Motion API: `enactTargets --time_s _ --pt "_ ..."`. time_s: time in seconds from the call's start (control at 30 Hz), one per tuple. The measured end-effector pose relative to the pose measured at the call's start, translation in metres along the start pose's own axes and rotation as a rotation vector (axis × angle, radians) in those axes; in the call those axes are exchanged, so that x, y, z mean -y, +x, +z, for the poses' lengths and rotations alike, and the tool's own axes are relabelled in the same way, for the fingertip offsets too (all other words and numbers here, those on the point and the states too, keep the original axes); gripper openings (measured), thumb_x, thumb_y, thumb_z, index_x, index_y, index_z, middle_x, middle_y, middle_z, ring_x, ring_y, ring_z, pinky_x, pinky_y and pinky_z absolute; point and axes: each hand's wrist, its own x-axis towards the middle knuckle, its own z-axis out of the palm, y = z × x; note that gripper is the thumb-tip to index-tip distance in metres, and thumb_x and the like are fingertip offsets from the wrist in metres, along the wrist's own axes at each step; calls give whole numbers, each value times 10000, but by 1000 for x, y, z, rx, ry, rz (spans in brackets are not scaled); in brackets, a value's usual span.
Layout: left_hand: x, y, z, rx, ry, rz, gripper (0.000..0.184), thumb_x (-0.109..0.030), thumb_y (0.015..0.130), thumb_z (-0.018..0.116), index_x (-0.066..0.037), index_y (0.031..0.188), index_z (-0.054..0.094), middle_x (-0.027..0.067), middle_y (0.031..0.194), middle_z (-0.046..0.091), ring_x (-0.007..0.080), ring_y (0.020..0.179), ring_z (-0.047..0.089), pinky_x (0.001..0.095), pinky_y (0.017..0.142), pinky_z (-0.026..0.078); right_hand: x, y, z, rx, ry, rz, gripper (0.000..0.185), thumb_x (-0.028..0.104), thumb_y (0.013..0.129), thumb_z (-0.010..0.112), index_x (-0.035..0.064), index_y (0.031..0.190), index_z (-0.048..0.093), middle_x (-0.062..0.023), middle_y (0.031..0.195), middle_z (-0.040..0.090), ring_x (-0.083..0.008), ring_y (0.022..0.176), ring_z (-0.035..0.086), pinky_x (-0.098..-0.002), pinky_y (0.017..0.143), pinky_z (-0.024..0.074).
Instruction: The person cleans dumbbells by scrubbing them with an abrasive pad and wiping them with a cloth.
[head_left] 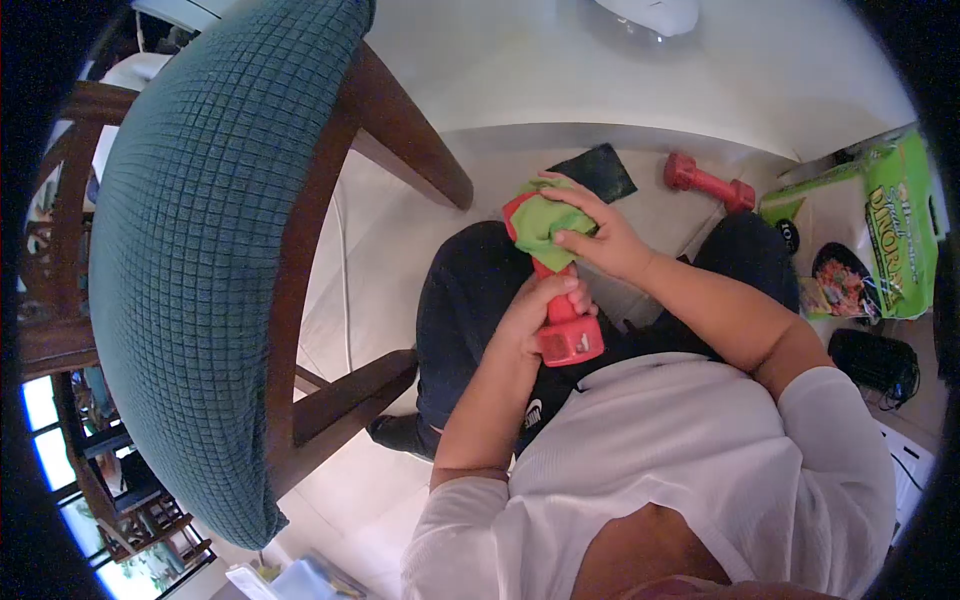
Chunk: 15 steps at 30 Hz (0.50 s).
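Observation:
My left hand (535, 310) is wrapped round the handle of a red dumbbell (572, 342), whose near end points toward my shirt. A green cloth (548, 225) covers most of the dumbbell's far end, with a bit of red showing at its left side. My right hand (608, 238) holds the cloth against that end, thumb and fingers pressed on it. On the floor beyond my hands lies a dark green square piece (598, 173). A second red dumbbell (708, 183) rests on the floor to its right.
A chair with a teal fabric seat (215, 250) and brown wooden legs (405, 150) stands at the left. At the right are a green printed bag (880, 235) and a black object (873, 366). A white surface (760, 70) bears a white object (655, 14). A cable (345, 270) crosses the floor.

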Motion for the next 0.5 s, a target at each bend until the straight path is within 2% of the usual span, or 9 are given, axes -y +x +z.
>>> enactTargets --time_s 0.07,0.17,0.27,0.37,0.47,0.5 --pt "-3 -2 -1 40 -108 -32 177 -86 718 569 -75 852 454 16 609 452 142 560 481 324 624 443 -12 -8 5 -35 127 46 487 32 773 536 87 1236 392 -99 1243 401 -190 1134 391 -301 942 310" --pt "-7 -7 1 87 -154 -21 203 -103 696 586 -89 845 449 4 588 432 131 540 461 320 613 432 -28 -26 18 -145 480 349 484 10 793 507 80 1249 360 -68 1181 460 -144 1060 449 -280 908 348" --pt "-10 -12 7 184 -124 7 235 -130 671 607 -100 830 437 -2 567 422 125 514 450 320 599 425 -56 -38 24 -35 626 458 448 64 813 525 85 1234 373 -50 1122 504 -136 1014 485 -285 879 379" --pt "-10 -15 5 280 -52 26 257 -151 654 618 -104 815 424 -4 549 417 124 487 440 315 596 424 -50 -23 10 -80 828 656 406 222 852 501 96 1221 389 -69 1124 509 -161 1031 487 -309 888 381" --pt "-11 -17 4 306 -28 40 259 -145 648 616 -104 812 419 -2 542 419 124 476 437 309 597 429 -15 -12 -22 -64 1168 786 424 360 852 462 99 1185 434 -57 1021 565 -192 945 548 -332 862 425" --pt "-11 -16 4 308 -32 45 258 -139 647 614 -104 813 419 -1 541 420 124 475 437 308 598 431 -15 -14 -28 -94 1188 788 441 385 864 403 85 1185 440 -58 1014 564 -196 938 552 -361 867 421"
